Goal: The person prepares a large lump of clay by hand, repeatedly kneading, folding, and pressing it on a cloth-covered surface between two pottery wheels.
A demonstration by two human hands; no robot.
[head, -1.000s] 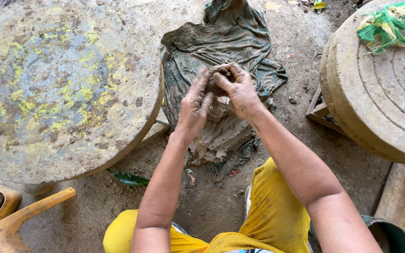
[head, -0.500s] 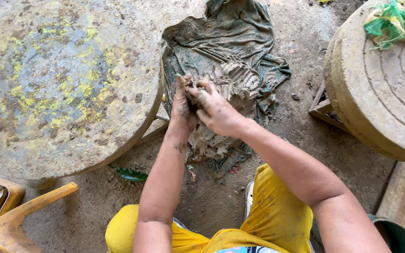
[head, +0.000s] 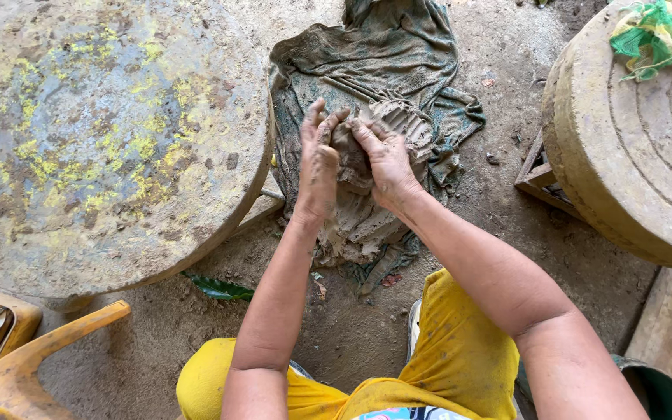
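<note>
**Mia:** What are the hands doing?

**Tom:** The left hand (head: 318, 165) and the right hand (head: 386, 158) are both muddy. They press on a lump of clay (head: 351, 159) from each side. The fingers are curled a bit around it, not shut into fists.

**Mia:** Where is the lump?

**Tom:** It sits between the two hands, on top of a big pile of clay (head: 363, 222). The pile lies on a dirty green cloth (head: 398, 54) on the dirt ground.

**Mia:** What is next to it?

**Tom:** A big round stone table (head: 103, 140) with yellow spots is on the left. Another round stone (head: 639, 155) is on the right, with a green net (head: 655, 35) on it. An orange chair (head: 17, 365) is in the bottom left corner.
</note>
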